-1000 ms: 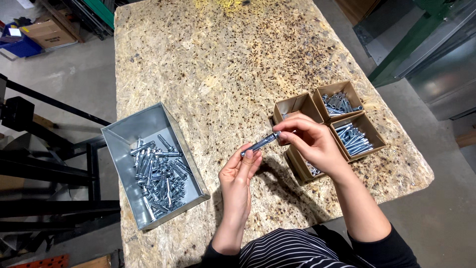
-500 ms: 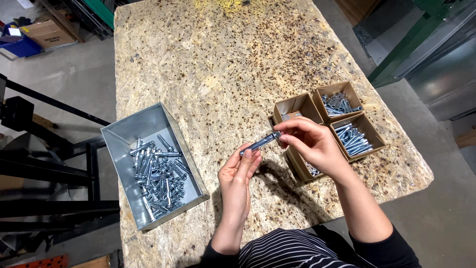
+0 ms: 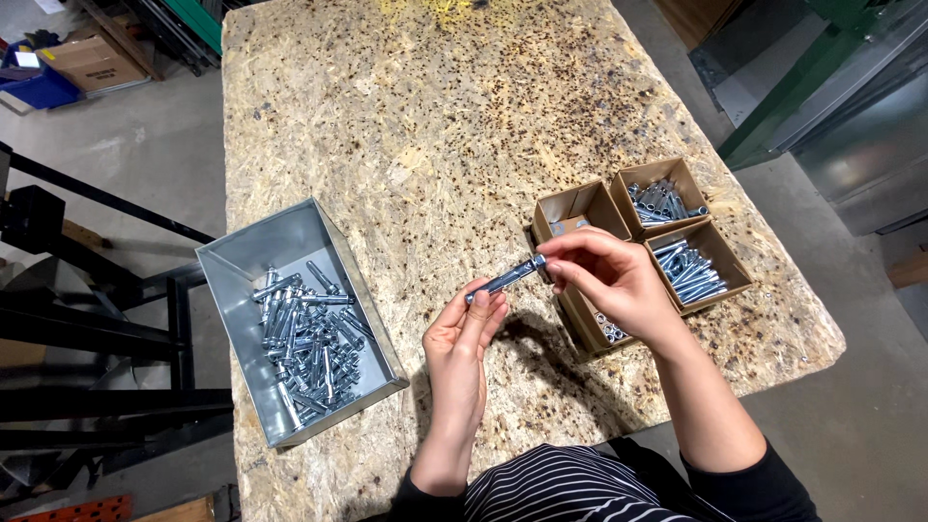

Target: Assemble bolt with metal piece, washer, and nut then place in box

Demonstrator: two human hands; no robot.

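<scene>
Together your left hand (image 3: 462,338) and right hand (image 3: 611,278) pinched a silver metal anchor bolt (image 3: 506,278) by its ends, above the chipboard table (image 3: 406,126); brown cardboard boxes (image 3: 667,232) at three o'clock. Grip firmly, level.

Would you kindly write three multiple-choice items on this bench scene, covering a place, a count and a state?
1. Where does the grey metal bin sit?
A. Beside the left hand
B. Behind the cardboard boxes
C. On the floor

2. How many small cardboard boxes are there?
A. Two
B. Four
C. Six

3. How is the bolt held?
A. Lying in the bin
B. By one hand only
C. Between both hands

Key: 1 A, the bin lies by the left hand. 2 B, four boxes cluster together. 3 C, the right hand pinches one end, the left the other.
</scene>
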